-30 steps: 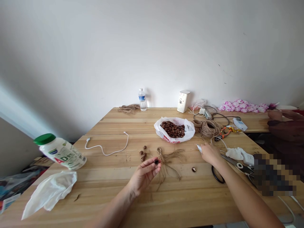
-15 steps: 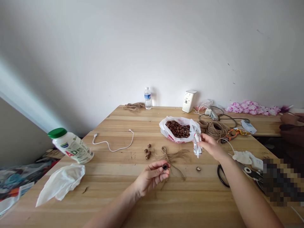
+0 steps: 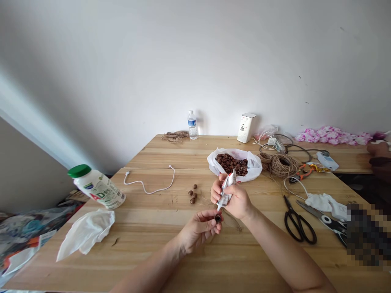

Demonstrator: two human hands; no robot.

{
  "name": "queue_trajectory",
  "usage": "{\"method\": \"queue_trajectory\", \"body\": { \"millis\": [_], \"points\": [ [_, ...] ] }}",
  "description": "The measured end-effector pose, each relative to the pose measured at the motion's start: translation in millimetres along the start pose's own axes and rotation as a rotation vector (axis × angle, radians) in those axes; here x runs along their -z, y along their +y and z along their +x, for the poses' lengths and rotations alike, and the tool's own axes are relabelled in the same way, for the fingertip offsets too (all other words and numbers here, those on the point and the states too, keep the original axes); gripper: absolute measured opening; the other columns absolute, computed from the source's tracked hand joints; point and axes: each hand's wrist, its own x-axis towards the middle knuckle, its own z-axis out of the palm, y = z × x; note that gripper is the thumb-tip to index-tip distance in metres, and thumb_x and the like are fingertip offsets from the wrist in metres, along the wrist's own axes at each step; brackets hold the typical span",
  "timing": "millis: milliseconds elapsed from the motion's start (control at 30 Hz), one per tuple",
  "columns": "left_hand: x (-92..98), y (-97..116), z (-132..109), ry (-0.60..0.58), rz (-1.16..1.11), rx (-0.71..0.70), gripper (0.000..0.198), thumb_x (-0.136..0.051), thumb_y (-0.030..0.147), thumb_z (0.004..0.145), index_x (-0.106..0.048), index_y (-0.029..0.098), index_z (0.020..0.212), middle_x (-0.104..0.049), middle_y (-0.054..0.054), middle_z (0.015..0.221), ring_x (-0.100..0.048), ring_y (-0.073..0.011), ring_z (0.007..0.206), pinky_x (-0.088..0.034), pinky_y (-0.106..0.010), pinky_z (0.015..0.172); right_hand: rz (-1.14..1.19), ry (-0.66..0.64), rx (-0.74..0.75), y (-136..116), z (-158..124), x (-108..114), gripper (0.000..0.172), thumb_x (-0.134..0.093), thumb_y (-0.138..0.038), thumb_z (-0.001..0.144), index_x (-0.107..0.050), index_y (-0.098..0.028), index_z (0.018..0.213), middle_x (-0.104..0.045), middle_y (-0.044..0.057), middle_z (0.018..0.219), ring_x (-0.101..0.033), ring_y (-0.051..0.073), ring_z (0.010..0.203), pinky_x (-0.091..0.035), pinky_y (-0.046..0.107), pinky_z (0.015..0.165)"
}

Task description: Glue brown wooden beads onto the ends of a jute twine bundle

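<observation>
Between the thumb and fingers of my left hand [image 3: 197, 232] is a dark, hollow nut shell [image 3: 217, 219], its opening facing up. My right hand [image 3: 241, 203] is closed round a crumpled white squeeze tube [image 3: 226, 196]. The tube tilts downward, with its nozzle at the shell's opening; whether they touch I cannot tell. Several brown nut shells [image 3: 193, 196] lie left of my hands. Behind my right hand is a white plastic bag [image 3: 254, 167] full of brown shells [image 3: 230, 163]. Twine strands [image 3: 233, 219] show beneath my hands, mostly hidden by them.
Black scissors [image 3: 297, 224] and larger shears [image 3: 324, 217] lie at right, near twine coils [image 3: 284, 165], orange-handled pliers [image 3: 305, 171] and cables. At left are a white bottle with green lid [image 3: 97, 187], white cloth [image 3: 87, 234] and white cable [image 3: 149, 191]. A water bottle [image 3: 192, 126] stands behind.
My right hand has brought the tube leftward and down from beside the bag to the shell, and turned it nozzle-down. My left hand still holds the shell. The view has shifted slightly.
</observation>
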Motion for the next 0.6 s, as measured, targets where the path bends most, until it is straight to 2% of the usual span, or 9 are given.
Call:
{"method": "queue_trajectory", "body": {
  "millis": [67,167,300,600],
  "points": [
    [-1.0,-0.5,0.7,0.006,0.003,0.014,0.027,-0.075,0.011,0.063,-0.07,0.01,0.089,-0.067,-0.007,0.074,-0.062,-0.0112,0.063,-0.047,-0.021,0.062,-0.022,0.017,-0.022,6.3,-1.2,3.9,0.008,-0.056,-0.019,0.075,-0.048,-0.02,0.077,-0.044,-0.004,0.061,-0.045,0.01,0.054,-0.039,0.024,0.051],
    [-2.0,-0.1,1.1,0.036,0.011,0.036,0.024,-0.076,0.012,0.062,-0.069,0.01,0.085,-0.067,-0.007,0.073,-0.062,-0.0113,0.062,-0.048,-0.021,0.062,-0.063,0.037,-0.009,13.9,-3.0,8.9,0.022,-0.058,-0.032,0.081,-0.046,-0.019,0.069,-0.043,-0.005,0.06,-0.044,0.01,0.051,-0.04,0.024,0.046],
    [-1.8,0.7,0.8,0.052,0.03,0.045,0.019,-0.075,0.014,0.063,-0.069,0.009,0.081,-0.067,-0.007,0.07,-0.063,-0.0124,0.063,-0.049,-0.022,0.063,-0.098,0.062,0.039,20.1,-3.6,8.7,0.03,-0.058,-0.04,0.082,-0.045,-0.019,0.065,-0.044,-0.005,0.055,-0.041,0.009,0.045,-0.036,0.021,0.039],
    [-2.1,1.1,0.4,0.048,0.033,0.051,0.018,-0.074,0.015,0.064,-0.068,0.009,0.08,-0.067,-0.007,0.068,-0.063,-0.0129,0.063,-0.049,-0.022,0.063,-0.094,0.101,0.09,23.3,-2.9,1.7,0.038,-0.061,-0.042,0.079,-0.041,-0.018,0.058,-0.036,-0.007,0.048,-0.034,0.007,0.039,-0.032,0.018,0.035]
  ]
}}
